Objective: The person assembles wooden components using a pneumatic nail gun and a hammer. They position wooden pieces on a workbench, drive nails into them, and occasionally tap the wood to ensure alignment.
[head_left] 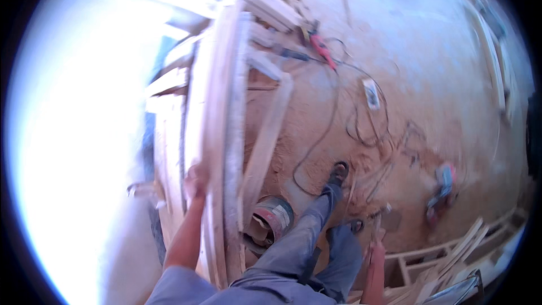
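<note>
On the left, long pale wooden beams [217,135] lie side by side, running away from me. My left hand [196,181] is closed on the edge of one beam, though glare and blur soften its fingers. Low on the right, beside my leg, my right hand [376,244] is closed around the handle of a hand tool [388,218]. The tool has a light handle and a broad, flat brownish head; blur hides its exact kind.
A bucket [275,217] stands between the beams and my leg. A red power tool [322,52] trails a looping cable [337,101] over the dusty floor. A blurred red-and-grey machine [441,192] sits to the right. Wooden frames [418,260] lie at lower right. Strong glare fills the left.
</note>
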Tool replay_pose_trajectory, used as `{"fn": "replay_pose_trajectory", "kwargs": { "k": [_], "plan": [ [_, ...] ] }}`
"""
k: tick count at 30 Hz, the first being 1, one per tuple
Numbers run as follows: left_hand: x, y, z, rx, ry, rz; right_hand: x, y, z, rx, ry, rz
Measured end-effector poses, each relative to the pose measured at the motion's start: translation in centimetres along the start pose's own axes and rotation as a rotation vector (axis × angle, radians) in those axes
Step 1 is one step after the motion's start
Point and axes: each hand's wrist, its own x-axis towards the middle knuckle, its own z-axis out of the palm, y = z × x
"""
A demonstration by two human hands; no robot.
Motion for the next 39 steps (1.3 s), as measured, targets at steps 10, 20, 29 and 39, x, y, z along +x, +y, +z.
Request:
{"fn": "replay_pose_trajectory", "kwargs": {
  "k": [10, 20, 29, 39],
  "plan": [
    [-3.5, -2.7, -0.9, -0.194, 0.13, 0.143, -13.5, -14.9, 5.2, -0.772, 0.037, 0.072],
    [-38.5, -15.1, -12.4, -0.666, 0.444, -0.135, -18.4, -20.7, 10.8, -0.98, -0.303, -0.096],
    [-59.6, -36.2, -12.4, -0.803, 0.936, -1.238, -31.1, -13.4, 27.0, -1.522, -0.874, -0.094],
    [-72.0, -54.2, -14.3, -1.095, 1.441, -1.43, -49.3, 5.0, 35.2, -1.748, -1.523, -0.466]
  ]
}}
